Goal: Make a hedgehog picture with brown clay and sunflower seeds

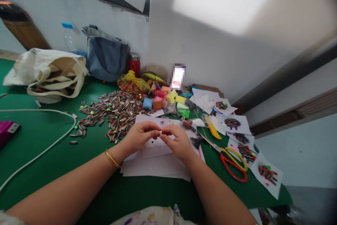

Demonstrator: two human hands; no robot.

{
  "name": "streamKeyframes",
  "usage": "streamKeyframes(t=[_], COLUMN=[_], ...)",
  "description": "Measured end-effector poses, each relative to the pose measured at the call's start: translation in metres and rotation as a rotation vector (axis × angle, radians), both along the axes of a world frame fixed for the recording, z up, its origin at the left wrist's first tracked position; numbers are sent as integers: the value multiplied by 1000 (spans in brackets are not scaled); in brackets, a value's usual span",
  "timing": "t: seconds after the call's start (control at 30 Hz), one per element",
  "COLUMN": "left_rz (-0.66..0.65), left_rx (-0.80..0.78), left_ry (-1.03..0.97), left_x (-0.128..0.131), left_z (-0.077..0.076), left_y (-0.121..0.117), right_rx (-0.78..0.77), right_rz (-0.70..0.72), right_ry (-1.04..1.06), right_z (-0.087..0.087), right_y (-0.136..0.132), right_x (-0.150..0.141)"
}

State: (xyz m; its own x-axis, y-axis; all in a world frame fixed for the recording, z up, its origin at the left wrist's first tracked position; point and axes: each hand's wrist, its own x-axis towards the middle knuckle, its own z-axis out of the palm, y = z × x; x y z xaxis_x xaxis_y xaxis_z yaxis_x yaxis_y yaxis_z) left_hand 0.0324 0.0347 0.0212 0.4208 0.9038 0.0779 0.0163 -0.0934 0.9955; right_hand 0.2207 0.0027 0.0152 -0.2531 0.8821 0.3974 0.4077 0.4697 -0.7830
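Green tabletop [147,197] is spreading under everything I am watching through the head camera, with a pale wall [163,42] rising behind it. At the centre of my view, the thumb and index fingertips of the left hand [140,135] and of the right hand [179,143] are meeting, pinching a tiny pink piece [160,132] between them. They are holding it just above a drawing sheet [155,153]; too little of it is showing for me to tell its long axis or which way it is pointing. Dark marks and a faint outline are showing on that sheet, which is lying on a stack of white paper [158,170]. Around the left wrist, a gold bracelet [112,158] is circling.

To the right, scissors [220,150] with one red and one yellow handle are lying with their blades pointing to the upper left, near a yellow utility knife [212,127]. Cards with seed figures [276,186] are lining the right edge.

Beyond the hands, coloured clay blocks [171,96] are clustering before a phone [178,76], its lit screen pixelated past reading. Striped sunflower seeds [118,112] are spreading leftward. Behind them a red flask [134,64], its faint mark defeating me, is standing beside a blue tote [106,58].
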Motion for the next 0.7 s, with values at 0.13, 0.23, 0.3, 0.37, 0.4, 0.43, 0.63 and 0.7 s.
streamKeyframes(t=[0.13, 0.23, 0.3, 0.37, 0.4, 0.43, 0.63, 0.7], left_rz=[-9, -24, -30, -21, -3, 24, -71, -116], left_rx=[5, 24, 58, 111, 150, 204, 607, 676], left_ry=[14, 56, 105, 172, 216, 276, 797, 872], left_x=[0, 0, -1, -3, -5, -7, -14, -13], left_z=[0, -1, -4, -8, -11, -14, -21, -19], left_y=[1, 1, 2, 5, 8, 10, 19, 17], right_rx=[-122, -231, -299, -349, -365, -376, -380, -337], right_rz=[-29, -65, -89, -103, -109, -116, -157, -156], right_ry=[67, 103, 129, 142, 140, 129, 9, -16], right_z=[0, -1, -2, -4, -5, -5, -16, -21], right_y=[0, 1, 2, 4, 6, 7, 19, 25], right_x=[-1, -2, -2, 0, 2, 4, 16, 17])
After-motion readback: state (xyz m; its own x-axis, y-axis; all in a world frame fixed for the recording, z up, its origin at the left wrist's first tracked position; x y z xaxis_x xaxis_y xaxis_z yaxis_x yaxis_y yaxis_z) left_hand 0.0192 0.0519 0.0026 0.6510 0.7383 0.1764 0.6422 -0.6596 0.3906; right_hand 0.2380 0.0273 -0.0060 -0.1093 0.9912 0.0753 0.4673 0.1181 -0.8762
